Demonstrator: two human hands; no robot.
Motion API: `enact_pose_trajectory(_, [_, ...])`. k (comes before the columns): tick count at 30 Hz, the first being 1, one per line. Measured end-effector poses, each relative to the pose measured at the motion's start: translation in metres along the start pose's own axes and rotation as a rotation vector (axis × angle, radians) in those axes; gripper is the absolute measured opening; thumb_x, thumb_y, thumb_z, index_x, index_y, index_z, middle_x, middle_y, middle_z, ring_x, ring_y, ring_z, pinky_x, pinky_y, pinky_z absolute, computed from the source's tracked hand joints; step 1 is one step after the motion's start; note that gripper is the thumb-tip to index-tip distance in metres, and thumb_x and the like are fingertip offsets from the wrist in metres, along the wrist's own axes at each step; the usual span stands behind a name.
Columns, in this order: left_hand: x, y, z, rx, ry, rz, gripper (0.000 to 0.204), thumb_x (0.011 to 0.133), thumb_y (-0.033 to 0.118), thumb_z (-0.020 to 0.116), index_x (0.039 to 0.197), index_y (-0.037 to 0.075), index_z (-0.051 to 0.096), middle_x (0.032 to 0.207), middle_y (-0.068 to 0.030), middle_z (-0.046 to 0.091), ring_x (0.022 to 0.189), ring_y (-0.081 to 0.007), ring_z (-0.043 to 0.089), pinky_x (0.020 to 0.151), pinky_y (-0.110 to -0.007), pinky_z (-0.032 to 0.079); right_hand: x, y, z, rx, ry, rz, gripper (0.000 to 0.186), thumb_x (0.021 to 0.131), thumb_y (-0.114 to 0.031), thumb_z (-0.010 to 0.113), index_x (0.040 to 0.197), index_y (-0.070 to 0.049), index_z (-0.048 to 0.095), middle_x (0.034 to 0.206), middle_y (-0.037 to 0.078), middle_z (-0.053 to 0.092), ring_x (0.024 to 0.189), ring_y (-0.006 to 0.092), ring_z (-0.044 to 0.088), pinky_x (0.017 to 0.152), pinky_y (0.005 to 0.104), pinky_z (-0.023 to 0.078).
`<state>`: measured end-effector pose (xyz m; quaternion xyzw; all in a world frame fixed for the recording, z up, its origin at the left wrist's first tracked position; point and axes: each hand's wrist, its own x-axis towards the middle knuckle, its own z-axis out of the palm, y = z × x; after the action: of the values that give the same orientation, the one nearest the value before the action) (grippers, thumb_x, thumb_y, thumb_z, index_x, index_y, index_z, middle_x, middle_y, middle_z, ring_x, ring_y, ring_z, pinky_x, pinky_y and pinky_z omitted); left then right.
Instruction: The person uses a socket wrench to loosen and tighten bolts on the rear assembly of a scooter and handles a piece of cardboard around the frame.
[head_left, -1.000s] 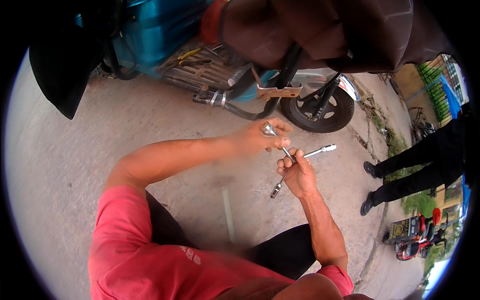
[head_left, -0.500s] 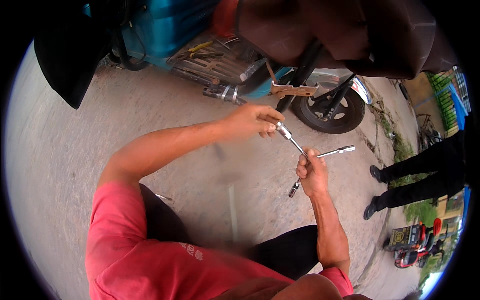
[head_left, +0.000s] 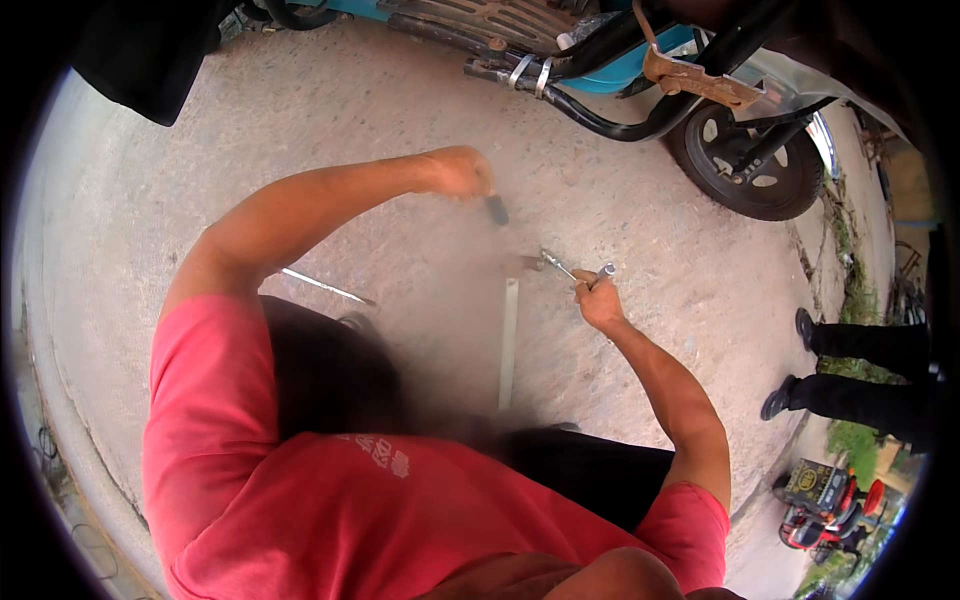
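My right hand (head_left: 598,302) is closed around a shiny three-way socket wrench (head_left: 560,267). One arm of the wrench points toward the far left, and another socket end stands up above the fist. My left hand (head_left: 462,173) is up and to the left of it, apart from the wrench, its fingers curled. A short dark cylindrical piece (head_left: 497,209) sticks out below that fist; blur hides its kind. Between my knees and the wrench a long pale strip (head_left: 509,345) lies on the ground. A blurred brownish piece (head_left: 525,263) sits by its far end.
A metal rod (head_left: 328,288) lies near my left knee. Across the far side stands a vehicle with a black tube frame (head_left: 625,128), a slatted footboard (head_left: 490,22) and a front wheel (head_left: 745,165). At right are a person's dark-trousered legs (head_left: 860,370) and a parked red scooter (head_left: 825,510).
My left hand has come off the wrench's socket end and moved up and left, now with a dark piece in it. My right hand lowered the wrench slightly leftward. The view has tilted toward the ground.
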<state>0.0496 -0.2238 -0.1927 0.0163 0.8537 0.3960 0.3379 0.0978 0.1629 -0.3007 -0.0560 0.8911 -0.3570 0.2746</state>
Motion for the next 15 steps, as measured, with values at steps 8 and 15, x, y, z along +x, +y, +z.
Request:
enact_pose_trajectory(8, [0.001, 0.003, 0.001, 0.052, -0.003, 0.089, 0.034, 0.093, 0.026, 0.067, 0.114, -0.001, 0.071, 0.104, -0.0141, 0.072, 0.090, -0.0237, 0.070, 0.085, -0.038, 0.054, 0.019, 0.042, 0.002, 0.108, -0.025, 0.108, 0.032, 0.099, -0.020, 0.055, 0.117, 0.001, 0.070, 0.075, 0.005, 0.066, 0.064, 0.0143, 0.060, 0.059, 0.0307, 0.047])
enact_pose_trajectory(15, [0.012, 0.010, 0.000, 0.110, 0.017, 0.201, 0.038, 0.094, 0.029, 0.068, 0.118, -0.001, 0.070, 0.105, -0.0143, 0.072, 0.090, -0.0231, 0.069, 0.083, -0.038, 0.054, 0.004, -0.006, -0.023, 0.569, 0.033, 0.285, 0.029, 0.102, -0.020, 0.054, 0.118, 0.002, 0.066, 0.070, 0.004, 0.058, 0.057, 0.0130, 0.051, 0.052, 0.0277, 0.039])
